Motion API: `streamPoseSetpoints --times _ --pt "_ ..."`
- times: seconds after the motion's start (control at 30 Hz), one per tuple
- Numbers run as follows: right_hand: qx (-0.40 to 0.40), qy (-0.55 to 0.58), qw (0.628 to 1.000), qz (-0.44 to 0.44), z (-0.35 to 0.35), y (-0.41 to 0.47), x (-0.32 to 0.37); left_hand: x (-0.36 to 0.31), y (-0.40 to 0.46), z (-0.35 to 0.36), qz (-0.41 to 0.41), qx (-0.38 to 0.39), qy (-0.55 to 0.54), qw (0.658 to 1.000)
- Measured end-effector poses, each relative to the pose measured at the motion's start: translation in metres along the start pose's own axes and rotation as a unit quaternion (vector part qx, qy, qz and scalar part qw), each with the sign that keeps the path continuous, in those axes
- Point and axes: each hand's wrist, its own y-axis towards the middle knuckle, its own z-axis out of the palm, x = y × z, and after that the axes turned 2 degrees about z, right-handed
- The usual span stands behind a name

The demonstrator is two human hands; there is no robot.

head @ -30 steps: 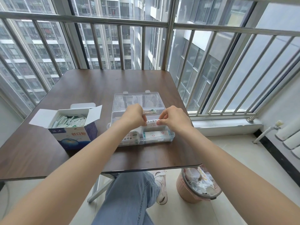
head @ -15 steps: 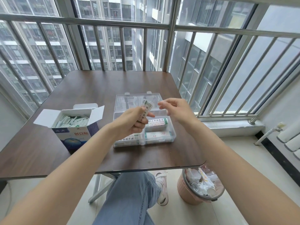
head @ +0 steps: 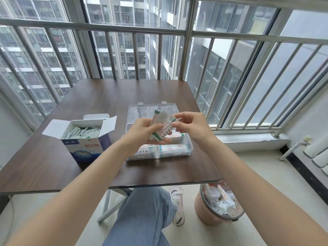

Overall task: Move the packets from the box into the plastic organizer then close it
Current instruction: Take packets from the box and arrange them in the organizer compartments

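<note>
Your left hand [head: 142, 134] is curled round a small stack of packets [head: 160, 127], held in the air just above the plastic organizer [head: 189, 148], and your right hand [head: 192, 126] pinches the stack's upper end between thumb and fingertips. The risk is a loose fan: the top packets are already splaying apart at the far end, so if you ease either grip before the stack is down in a compartment, some will likely slide off onto the table [head: 106, 96] or land across a divider. Crooked packets sticking up could then stop the lid [head: 150, 108] from shutting. The stack's long axis runs roughly from 7 o'clock to 1 o'clock, tilted up, with the near end low in your left palm and the far end pointing toward the lid. The front compartments lie roughly 9 to 3, so I'd say you need to turn the stack to match before lowering it. The box [head: 85, 144] sits at 9 o'clock of the organizer, well apart, flaps open, many packets left in it.
</note>
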Motion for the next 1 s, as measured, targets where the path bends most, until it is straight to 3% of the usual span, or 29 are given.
streamPoseSetpoints --times 0.23,0.6,0.77,1.0 --pt "-0.003 0.042 0.998 0.043 -0.001 -0.003 -0.003 0.004 0.003 0.000 0.035 -0.091 0.030 0.995" --pt "-0.063 0.082 0.991 0.088 -0.008 0.005 -0.015 0.009 0.013 -0.001 0.047 -0.139 0.083 0.986" --pt "-0.101 -0.007 0.990 0.100 -0.011 0.012 -0.024 0.009 0.019 -0.002 0.071 -0.198 0.185 0.960" --pt "-0.098 -0.170 0.978 0.073 -0.002 0.016 -0.031 0.014 0.028 -0.003 0.058 -0.161 0.273 0.947"
